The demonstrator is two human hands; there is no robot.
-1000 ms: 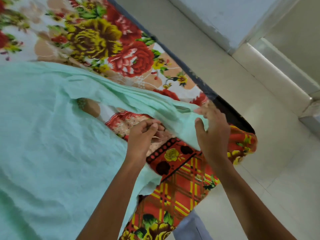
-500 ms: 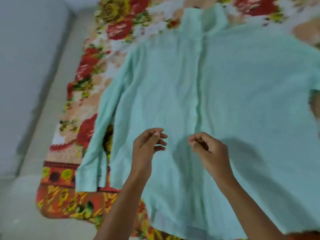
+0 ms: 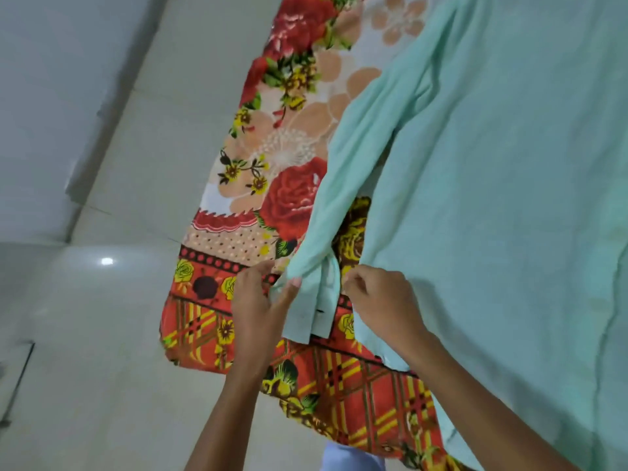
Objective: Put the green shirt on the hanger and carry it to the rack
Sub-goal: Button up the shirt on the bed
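Note:
The pale green shirt (image 3: 503, 185) lies spread flat over a bed, filling the right of the view. Its long left sleeve (image 3: 353, 154) runs down to a cuff near the bed's corner. My left hand (image 3: 261, 300) pinches the outer edge of that cuff between thumb and fingers. My right hand (image 3: 384, 300) has its fingers closed on the shirt's side edge, just right of the cuff. No hanger and no rack are in view.
A floral bedsheet (image 3: 292, 185) in red, yellow and peach covers the bed, its patterned border hanging at the near corner (image 3: 190, 341). Pale tiled floor (image 3: 102, 368) lies to the left, meeting a white wall (image 3: 51, 96).
My view has swung left, from the shirt's front to its left sleeve and the bed's corner. Both hands moved from the shirt's middle to the cuff and took hold of fabric.

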